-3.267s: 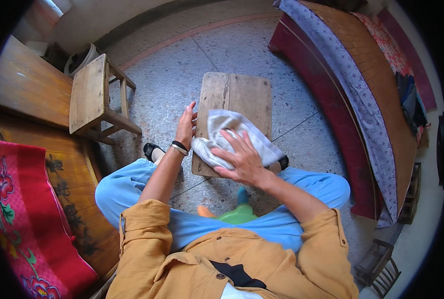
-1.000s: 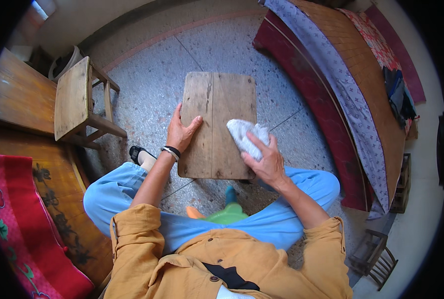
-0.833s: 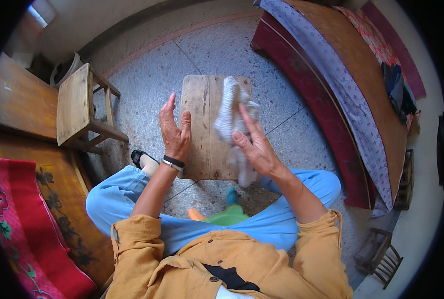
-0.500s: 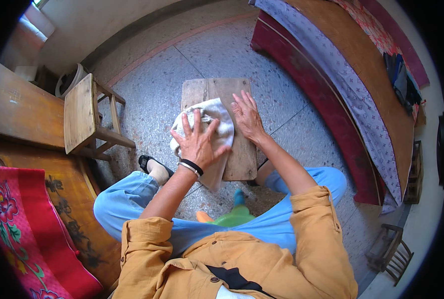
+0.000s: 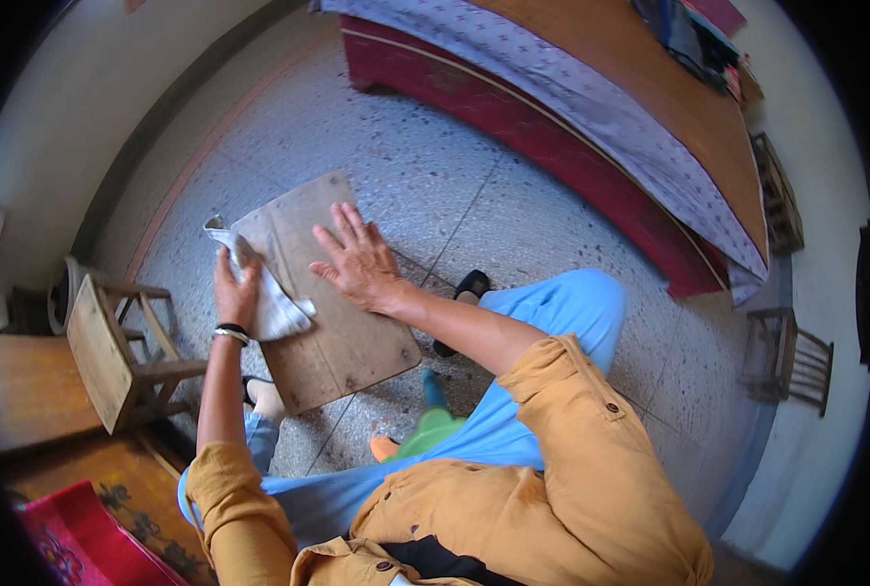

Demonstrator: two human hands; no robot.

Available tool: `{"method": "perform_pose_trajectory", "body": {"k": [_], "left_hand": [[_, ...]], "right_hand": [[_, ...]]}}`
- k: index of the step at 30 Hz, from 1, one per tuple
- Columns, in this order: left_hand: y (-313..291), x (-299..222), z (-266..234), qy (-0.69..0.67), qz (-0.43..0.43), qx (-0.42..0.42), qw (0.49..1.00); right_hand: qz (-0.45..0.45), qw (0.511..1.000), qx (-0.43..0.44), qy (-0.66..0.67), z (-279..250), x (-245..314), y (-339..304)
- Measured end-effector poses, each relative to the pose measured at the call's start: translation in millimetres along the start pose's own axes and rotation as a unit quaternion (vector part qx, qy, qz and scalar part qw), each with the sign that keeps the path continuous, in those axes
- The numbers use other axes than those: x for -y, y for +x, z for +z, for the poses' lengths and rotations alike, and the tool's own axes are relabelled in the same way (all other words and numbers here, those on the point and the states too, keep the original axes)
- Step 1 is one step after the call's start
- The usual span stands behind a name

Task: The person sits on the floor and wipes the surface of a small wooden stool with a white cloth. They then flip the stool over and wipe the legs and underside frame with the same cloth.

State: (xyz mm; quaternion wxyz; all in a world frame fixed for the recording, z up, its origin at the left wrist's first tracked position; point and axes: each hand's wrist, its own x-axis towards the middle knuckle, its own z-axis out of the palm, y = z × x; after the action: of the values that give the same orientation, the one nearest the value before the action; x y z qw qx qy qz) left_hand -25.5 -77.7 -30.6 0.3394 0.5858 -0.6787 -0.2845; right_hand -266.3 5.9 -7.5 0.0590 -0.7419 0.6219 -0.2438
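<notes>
A white cloth point(image 5: 280, 311) hangs from my left hand point(image 5: 236, 290), whose fingers and thumb are closed on it. Part of the cloth lies over the left side of a small wooden stool top point(image 5: 332, 352), worn and brown, in front of my knees. Over the stool top's right part is my right hand point(image 5: 361, 266), palm down, fingers stretched out, holding nothing. Whether its palm touches the wood cannot be made out.
A wooden stool point(image 5: 112, 361) stands at left by a wooden cabinet with a red flowered cloth point(image 5: 88, 532). Under me is a green seat point(image 5: 425, 435). A bed with a dark red side board point(image 5: 523, 156) runs along the right; a small wooden chair point(image 5: 786, 356) stands at far right.
My view has turned, so the stool top appears slanted. My left hand has gone from lying spread on the cloth to gripping it at the stool's left side. My right hand stays spread.
</notes>
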Motion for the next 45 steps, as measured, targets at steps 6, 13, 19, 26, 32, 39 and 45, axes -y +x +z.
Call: {"method": "perform_pose_trajectory", "body": {"k": [6,13,19,26,32,39,45], "left_hand": [[-29.2,9.5,3.8,-0.049,0.046,0.056,0.996],[-207.0,-12.0,-29.9,0.051,0.021,0.072,0.996],[-98.2,-17.9,-20.4,0.046,0.043,0.106,0.992],[15.9,9.9,6.3,0.009,0.009,-0.012,1.0],[-125.3,-4.7,-14.2,0.065,-0.022,0.058,0.996],[-124.9,-33.8,-25.0,0.079,0.017,0.106,0.991],[34.1,7.8,-7.0,0.056,0.009,0.021,0.998]], "right_hand": [[0.034,0.997,-0.002,0.065,14.0,-9.8,-11.1],[0.016,0.998,-0.012,0.055,-1.3,0.4,-12.8],[0.019,0.998,-0.009,0.062,2.8,0.6,-10.8],[0.016,0.996,-0.01,0.091,2.4,-0.9,-6.4],[0.024,0.998,-0.004,0.057,12.9,-2.2,-9.1],[0.002,0.999,-0.036,0.006,6.4,-1.0,-6.7],[-0.026,0.998,-0.049,0.023,0.7,7.1,0.7]]}}
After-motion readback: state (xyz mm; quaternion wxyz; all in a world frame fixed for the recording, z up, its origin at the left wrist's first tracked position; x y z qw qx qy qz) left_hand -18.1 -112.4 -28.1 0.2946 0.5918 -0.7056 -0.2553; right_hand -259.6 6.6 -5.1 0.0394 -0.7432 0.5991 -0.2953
